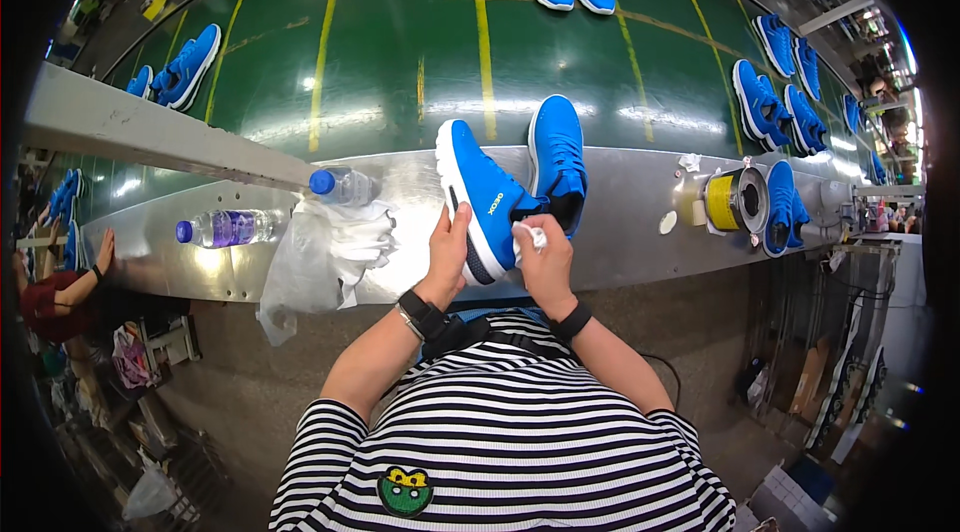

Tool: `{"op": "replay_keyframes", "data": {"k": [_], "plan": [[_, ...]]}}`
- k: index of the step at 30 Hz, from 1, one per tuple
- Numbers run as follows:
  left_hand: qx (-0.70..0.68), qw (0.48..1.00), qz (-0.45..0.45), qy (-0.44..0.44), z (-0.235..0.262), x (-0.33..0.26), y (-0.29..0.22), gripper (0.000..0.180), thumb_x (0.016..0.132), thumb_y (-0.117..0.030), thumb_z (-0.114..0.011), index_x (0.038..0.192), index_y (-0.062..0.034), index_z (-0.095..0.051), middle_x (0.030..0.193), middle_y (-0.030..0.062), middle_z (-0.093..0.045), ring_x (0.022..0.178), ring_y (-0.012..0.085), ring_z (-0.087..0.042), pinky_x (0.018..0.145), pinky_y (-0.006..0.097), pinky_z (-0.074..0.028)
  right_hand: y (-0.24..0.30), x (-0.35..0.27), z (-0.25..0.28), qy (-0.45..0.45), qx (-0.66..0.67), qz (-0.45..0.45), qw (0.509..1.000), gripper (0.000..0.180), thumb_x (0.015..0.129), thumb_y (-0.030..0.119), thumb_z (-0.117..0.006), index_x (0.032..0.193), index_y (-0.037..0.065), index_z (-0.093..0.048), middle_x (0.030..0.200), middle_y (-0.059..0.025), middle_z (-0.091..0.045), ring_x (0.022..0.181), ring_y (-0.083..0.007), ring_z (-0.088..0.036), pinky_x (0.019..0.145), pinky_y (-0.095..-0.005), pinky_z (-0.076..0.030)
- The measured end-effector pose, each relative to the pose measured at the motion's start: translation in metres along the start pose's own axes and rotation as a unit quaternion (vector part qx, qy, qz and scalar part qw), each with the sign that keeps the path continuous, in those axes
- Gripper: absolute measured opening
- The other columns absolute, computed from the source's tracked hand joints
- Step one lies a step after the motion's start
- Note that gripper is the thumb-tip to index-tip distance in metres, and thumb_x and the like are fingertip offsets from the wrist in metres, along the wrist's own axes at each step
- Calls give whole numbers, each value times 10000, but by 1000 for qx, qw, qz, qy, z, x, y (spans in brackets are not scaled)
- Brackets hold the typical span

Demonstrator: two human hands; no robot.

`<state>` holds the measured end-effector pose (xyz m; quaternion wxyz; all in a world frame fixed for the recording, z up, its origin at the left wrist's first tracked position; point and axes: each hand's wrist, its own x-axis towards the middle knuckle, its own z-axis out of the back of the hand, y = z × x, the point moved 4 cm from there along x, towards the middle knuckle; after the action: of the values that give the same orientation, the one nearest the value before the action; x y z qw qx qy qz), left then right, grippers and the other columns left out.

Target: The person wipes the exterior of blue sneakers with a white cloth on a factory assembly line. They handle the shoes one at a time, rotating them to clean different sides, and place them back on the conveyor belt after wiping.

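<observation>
A blue sneaker point(484, 194) with a white and dark sole is held tilted in front of me. My left hand point(447, 254) grips it by the sole near the heel, thumb up along the side. In my right hand point(546, 267) a small white cloth point(531, 240) is pinched, close to the shoe's heel and collar. A second blue sneaker point(557, 154) rests just beyond, toe pointing away, on the edge between the metal ledge and the green belt. My right hand partly hides the held shoe's heel.
A metal ledge point(620, 232) borders the green conveyor belt point(390, 52). Left stand water bottles point(235, 229) and a plastic bag with white cloths point(350, 242). A yellow-labelled can point(735, 200) and another sneaker point(782, 210) are at right. A pale beam point(170, 127) crosses the left side.
</observation>
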<state>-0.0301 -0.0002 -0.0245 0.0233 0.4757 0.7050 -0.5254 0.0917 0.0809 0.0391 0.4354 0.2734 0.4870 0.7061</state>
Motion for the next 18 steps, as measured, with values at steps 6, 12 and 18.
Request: {"op": "replay_keyframes", "data": {"k": [6,12,18], "plan": [[-30,999,39,3,-4,-6,-5,422,961,-314,-491,1274,-32,-459,1102,69,-586,965,147,-573,807,281,-486,16,-6,15,102,9,114,988,141,752,40,-705,876,48,-638,933,-81,-572,881,-201,-579,772,-290,-451],[-34,998,44,35,-2,-3,1,439,962,-313,-488,1295,-32,-433,1120,79,-580,976,151,-572,812,285,-487,10,-12,19,131,-51,128,982,232,713,-20,-683,904,110,-701,920,-64,-558,877,-207,-576,759,-274,-453],[-33,999,33,28,-6,-1,0,438,964,-315,-483,1290,-27,-433,1123,83,-578,968,152,-575,815,283,-486,11,10,9,48,56,21,997,143,763,22,-675,899,63,-670,849,-47,-602,775,-170,-602,677,-248,-461]]}}
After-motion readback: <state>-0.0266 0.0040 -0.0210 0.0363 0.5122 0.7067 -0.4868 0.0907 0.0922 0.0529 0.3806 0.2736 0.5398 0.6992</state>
